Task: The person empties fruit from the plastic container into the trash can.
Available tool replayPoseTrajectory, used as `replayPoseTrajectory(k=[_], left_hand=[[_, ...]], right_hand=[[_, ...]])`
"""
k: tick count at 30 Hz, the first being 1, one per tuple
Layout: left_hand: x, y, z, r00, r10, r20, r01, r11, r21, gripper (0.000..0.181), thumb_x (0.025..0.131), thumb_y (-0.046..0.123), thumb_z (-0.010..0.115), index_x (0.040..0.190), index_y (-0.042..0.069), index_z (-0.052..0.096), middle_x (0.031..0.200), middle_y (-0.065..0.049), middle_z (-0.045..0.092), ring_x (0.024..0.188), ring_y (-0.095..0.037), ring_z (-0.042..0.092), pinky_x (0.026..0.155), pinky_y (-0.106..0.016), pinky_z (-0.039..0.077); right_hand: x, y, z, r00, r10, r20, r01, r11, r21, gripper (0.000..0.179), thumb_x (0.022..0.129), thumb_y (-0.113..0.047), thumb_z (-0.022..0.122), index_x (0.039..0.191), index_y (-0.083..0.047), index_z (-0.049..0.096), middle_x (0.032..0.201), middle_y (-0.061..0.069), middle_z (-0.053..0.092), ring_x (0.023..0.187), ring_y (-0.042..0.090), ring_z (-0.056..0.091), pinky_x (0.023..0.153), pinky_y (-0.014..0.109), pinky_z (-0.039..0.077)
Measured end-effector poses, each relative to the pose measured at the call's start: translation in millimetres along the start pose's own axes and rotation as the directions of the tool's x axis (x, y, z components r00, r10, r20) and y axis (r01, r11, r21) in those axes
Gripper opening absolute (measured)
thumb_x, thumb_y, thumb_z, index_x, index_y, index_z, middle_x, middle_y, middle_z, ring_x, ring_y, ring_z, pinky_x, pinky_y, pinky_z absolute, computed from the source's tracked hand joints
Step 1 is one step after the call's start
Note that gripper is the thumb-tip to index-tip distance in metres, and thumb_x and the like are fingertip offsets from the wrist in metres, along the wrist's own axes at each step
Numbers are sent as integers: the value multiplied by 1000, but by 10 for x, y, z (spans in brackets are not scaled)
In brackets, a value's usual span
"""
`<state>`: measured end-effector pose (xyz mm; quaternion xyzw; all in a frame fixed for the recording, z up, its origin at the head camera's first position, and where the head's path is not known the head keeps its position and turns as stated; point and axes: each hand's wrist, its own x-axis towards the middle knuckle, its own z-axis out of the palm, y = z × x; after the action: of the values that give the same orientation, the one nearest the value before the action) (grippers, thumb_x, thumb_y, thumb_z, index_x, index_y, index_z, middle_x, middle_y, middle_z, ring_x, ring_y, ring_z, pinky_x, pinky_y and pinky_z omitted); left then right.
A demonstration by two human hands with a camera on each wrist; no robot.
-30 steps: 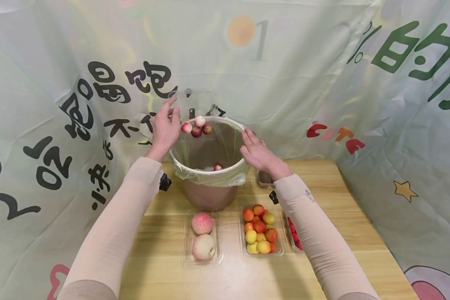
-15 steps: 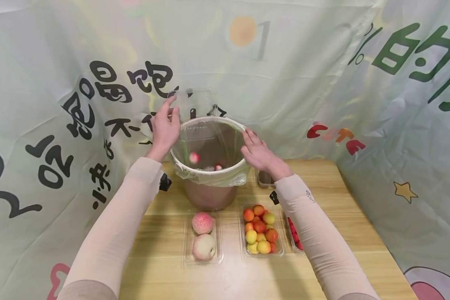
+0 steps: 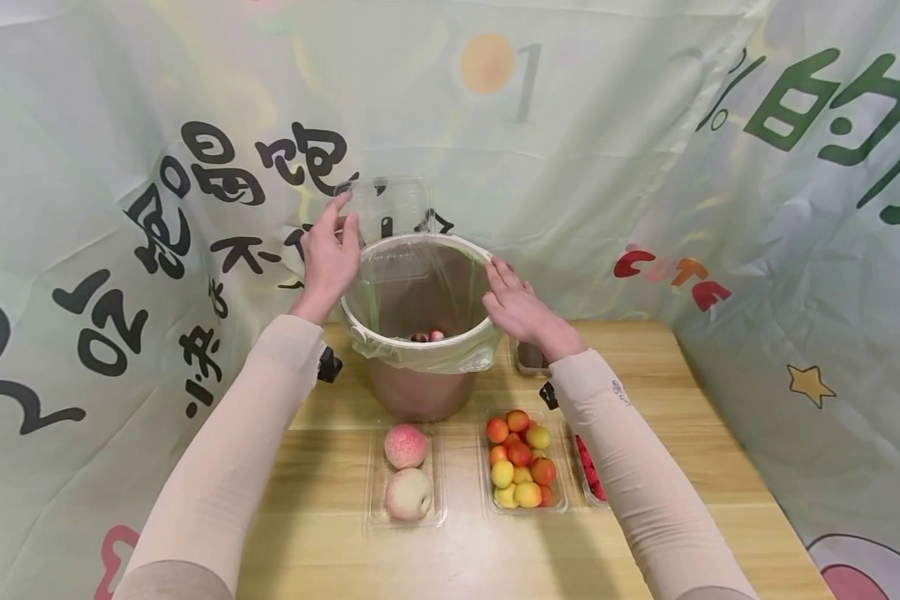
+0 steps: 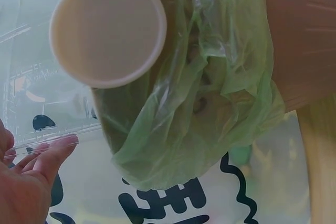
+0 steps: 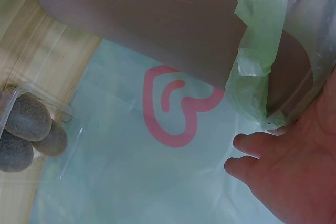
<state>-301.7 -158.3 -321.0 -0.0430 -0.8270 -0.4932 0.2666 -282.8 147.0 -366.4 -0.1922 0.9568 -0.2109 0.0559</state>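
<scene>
In the head view, my left hand pinches the edge of a clear plastic box, tipped up over the left side of a brown bin with no fruit visible in it. The left wrist view shows fingertips and thumb on the box's rim. My right hand rests on the bin's right rim, its fingers fairly straight against the white ring and the green bag. Inside the bin, small red-and-white and dark round fruits show near the bottom; most of the inside is hidden.
Before the bin on the wooden table lie a box with two peaches and a box of red and yellow fruits. Red berries sit partly behind my right sleeve. Brown oval fruits are in another box. Printed cloth surrounds the table.
A second ago several small round fruits were in the tilted box; they have dropped into the bin, one seen falling half a second ago. Both hands stay in place.
</scene>
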Motion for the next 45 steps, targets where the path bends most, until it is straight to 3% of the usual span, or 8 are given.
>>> replayPoseTrajectory(k=[11, 17, 23, 26, 34, 41, 45], left_hand=[[11, 16, -49, 1000, 5, -4, -5, 1000, 28, 44, 110, 22, 52, 154, 17, 55, 129, -20, 74, 115, -33, 75, 105, -44, 58], [16, 9, -131, 1000, -3, -16, 4, 998, 60, 43, 111, 23, 52, 153, 19, 55, 122, -19, 77, 101, -26, 77, 104, -42, 54], [-5, 69, -371, 996, -84, 0, 84, 996, 16, 45, 111, 24, 51, 155, 20, 53, 113, -22, 76, 67, -4, 62, 66, -20, 52], [-34, 104, -531, 991, -131, 15, 131, 991, -3, 45, 111, 25, 51, 156, 18, 52, 115, -25, 75, 59, 1, 61, 55, -15, 51], [-75, 80, -931, 979, -197, 47, 194, 979, 62, 49, 112, 33, 46, 158, 19, 50, 132, -23, 72, 73, 11, 65, 64, -12, 57], [-89, -4, -1148, 965, -254, 69, 254, 967, -1, 50, 112, 29, 44, 159, 14, 47, 128, -20, 68, 79, 9, 66, 73, -17, 63], [-143, -60, -1261, 957, -278, 85, 275, 961, 39, 50, 112, 31, 43, 161, 17, 45, 132, -21, 68, 78, 11, 65, 72, -16, 62]], right_hand=[[5, 5, 1, 1000, -1, -3, 1, 1000, -1, 72, 107, -38, 17, 169, -4, 1, 179, 15, -5, 166, 34, -2, 134, 59, 5], [14, -4, 0, 1000, -1, -4, 1, 999, -38, 71, 108, -38, 17, 169, -3, 2, 178, 17, -3, 165, 40, -1, 134, 58, 3], [10, -34, -12, 1000, -6, -12, 5, 997, -82, 71, 110, -41, 18, 169, -3, 5, 178, 17, 0, 164, 43, 3, 134, 60, 3], [7, -34, -16, 1000, -5, -15, 4, 996, -91, 71, 111, -41, 19, 169, -2, 6, 178, 17, 1, 164, 43, 3, 134, 60, 5], [9, -17, -18, 1000, -1, -12, 0, 996, -92, 69, 112, -38, 22, 169, -2, 5, 178, 17, 0, 164, 44, 2, 134, 60, 5], [14, -17, -8, 1000, 1, -7, -2, 996, -92, 71, 112, -41, 20, 169, -2, 4, 178, 17, -2, 164, 44, 2, 134, 59, 5], [12, -23, -14, 1000, 4, -5, -5, 997, -74, 72, 113, -45, 19, 169, -2, 3, 178, 16, -3, 164, 43, 1, 134, 59, 4]])
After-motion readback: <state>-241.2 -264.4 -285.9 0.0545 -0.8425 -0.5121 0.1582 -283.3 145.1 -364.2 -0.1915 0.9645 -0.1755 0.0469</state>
